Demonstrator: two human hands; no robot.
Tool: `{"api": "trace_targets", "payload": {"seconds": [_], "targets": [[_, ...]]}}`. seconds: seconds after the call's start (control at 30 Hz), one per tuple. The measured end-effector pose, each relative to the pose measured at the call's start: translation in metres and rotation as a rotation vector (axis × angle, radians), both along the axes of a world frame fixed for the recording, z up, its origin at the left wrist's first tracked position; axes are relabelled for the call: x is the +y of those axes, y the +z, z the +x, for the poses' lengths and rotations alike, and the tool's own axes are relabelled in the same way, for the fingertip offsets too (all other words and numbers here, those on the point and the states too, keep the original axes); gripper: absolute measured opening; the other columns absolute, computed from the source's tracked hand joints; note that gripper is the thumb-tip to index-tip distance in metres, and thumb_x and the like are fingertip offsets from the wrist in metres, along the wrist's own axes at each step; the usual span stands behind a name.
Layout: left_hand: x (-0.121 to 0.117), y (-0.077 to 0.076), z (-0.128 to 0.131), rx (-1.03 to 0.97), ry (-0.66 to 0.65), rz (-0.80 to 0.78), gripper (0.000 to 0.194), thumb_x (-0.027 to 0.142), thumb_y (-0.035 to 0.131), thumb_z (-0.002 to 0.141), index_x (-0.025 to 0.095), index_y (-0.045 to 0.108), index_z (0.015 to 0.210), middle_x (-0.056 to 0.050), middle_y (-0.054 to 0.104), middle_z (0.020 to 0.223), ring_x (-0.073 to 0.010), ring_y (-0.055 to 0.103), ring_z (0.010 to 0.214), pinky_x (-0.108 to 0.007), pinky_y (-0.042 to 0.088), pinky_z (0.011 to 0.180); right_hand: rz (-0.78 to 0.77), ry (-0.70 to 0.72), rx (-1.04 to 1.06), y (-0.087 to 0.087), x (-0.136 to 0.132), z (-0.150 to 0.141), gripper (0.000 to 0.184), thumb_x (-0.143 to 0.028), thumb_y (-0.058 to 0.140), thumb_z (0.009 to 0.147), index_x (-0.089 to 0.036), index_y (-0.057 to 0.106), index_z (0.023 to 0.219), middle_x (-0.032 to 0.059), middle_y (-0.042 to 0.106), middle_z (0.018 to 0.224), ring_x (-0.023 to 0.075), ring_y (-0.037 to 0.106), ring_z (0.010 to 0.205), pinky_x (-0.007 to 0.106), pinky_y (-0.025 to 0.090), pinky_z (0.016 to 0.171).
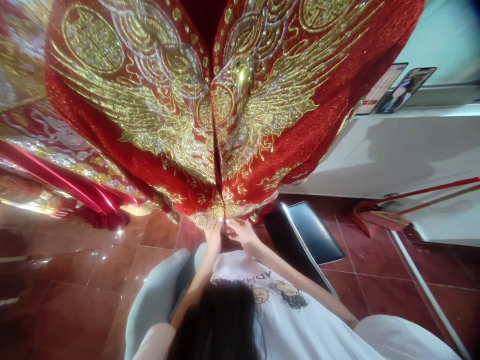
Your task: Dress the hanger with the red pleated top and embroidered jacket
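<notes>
A red jacket (296, 145) with gold and silver bird embroidery hangs in front of me, its two front edges meeting along the middle. Down at the bottom hem, my left hand (213, 240) pinches the left front edge beside the gold trim. Just across the opening, my right hand (242, 233) has its fingers bent and closed at the other front edge. The hands are almost touching. What lies exactly between the fingertips is too small to make out, though the hem fabric runs into both.
More embroidered red garments (60, 135) hang at the left. Right of my hands is a black padded item with a metal edge (315, 232). A red dustpan (363, 220) and long handles lean by the white wall (416, 155). Red tiles (150, 240) cover the floor.
</notes>
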State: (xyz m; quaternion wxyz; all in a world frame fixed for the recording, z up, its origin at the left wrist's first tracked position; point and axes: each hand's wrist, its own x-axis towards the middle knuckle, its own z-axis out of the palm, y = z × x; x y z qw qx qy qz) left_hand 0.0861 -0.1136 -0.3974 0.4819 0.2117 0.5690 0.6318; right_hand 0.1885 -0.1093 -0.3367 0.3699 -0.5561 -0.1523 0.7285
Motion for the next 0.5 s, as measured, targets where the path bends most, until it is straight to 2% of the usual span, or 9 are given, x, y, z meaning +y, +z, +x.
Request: {"api": "trace_targets", "payload": {"seconds": [0.1, 0.2, 0.33, 0.5], "targets": [[0.0, 0.002, 0.001, 0.035, -0.002, -0.015, 0.041, 0.04, 0.079, 0.064, 0.014, 0.061, 0.089, -0.005, 0.067, 0.083, -0.017, 0.064, 0.075, -0.033, 0.051, 0.079, -0.007, -0.032, -0.047, 0.007, 0.011, -0.008, 0.014, -0.018, 0.076, 0.072, -0.011, 0.063, 0.07, 0.0022, 0.064, 0.064, 0.0061, 0.054, 0.048, 0.017, 0.042, 0.046], [-0.001, 0.004, 0.001, 0.087, -0.007, -0.032, 0.035, 0.041, 0.077, 0.065, 0.014, 0.06, 0.08, -0.003, 0.064, 0.072, -0.0162, 0.062, 0.067, -0.032, 0.05, 0.072, -0.043, -0.098, -0.086, 0.009, 0.014, -0.015, 0.016, -0.015, 0.071, 0.076, -0.011, 0.06, 0.066, 0.0, 0.06, 0.057, 0.0052, 0.05, 0.042, 0.016, 0.037, 0.04], [0.003, 0.0, 0.003, 0.154, 0.017, -0.045, 0.033, 0.041, 0.077, 0.064, 0.015, 0.06, 0.076, -0.002, 0.063, 0.068, -0.0165, 0.061, 0.066, -0.032, 0.05, 0.072, -0.098, -0.162, -0.052, 0.01, 0.014, -0.021, 0.021, -0.014, 0.073, 0.075, -0.013, 0.056, 0.062, -0.0018, 0.058, 0.054, 0.004, 0.047, 0.041, 0.016, 0.038, 0.041], [0.01, -0.008, 0.005, 0.198, 0.03, -0.033, 0.032, 0.044, 0.078, 0.063, 0.017, 0.062, 0.069, -0.004, 0.066, 0.071, -0.0184, 0.063, 0.071, -0.032, 0.05, 0.076, -0.121, -0.16, 0.039, 0.011, 0.02, -0.025, 0.016, -0.012, 0.072, 0.072, -0.014, 0.058, 0.066, -0.0045, 0.055, 0.053, 0.0019, 0.044, 0.042, 0.014, 0.039, 0.045]]}}
